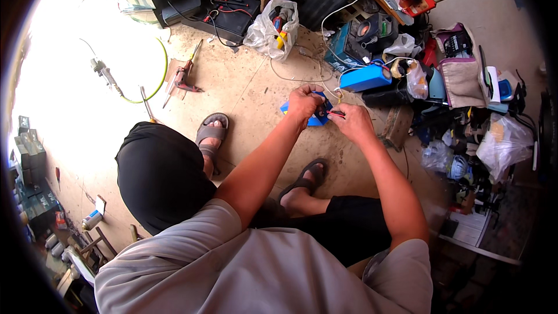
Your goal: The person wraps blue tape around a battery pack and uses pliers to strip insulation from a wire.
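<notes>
Taking the small blue plastic device [317, 117] held above the concrete floor [256, 93] as landmark: far to its left lies a red-handled hand tool [185, 77], out of reach. The left hand [303, 104] is closed over the device's top left edge, gripping it. Just right of the device, the right hand [354, 122] pinches thin red and black wires [336, 114] at its side. A tug could likely tear these fine leads loose, or the device could slip onto the floor below.

blue device [314, 117] mostly hidden by hands
</notes>
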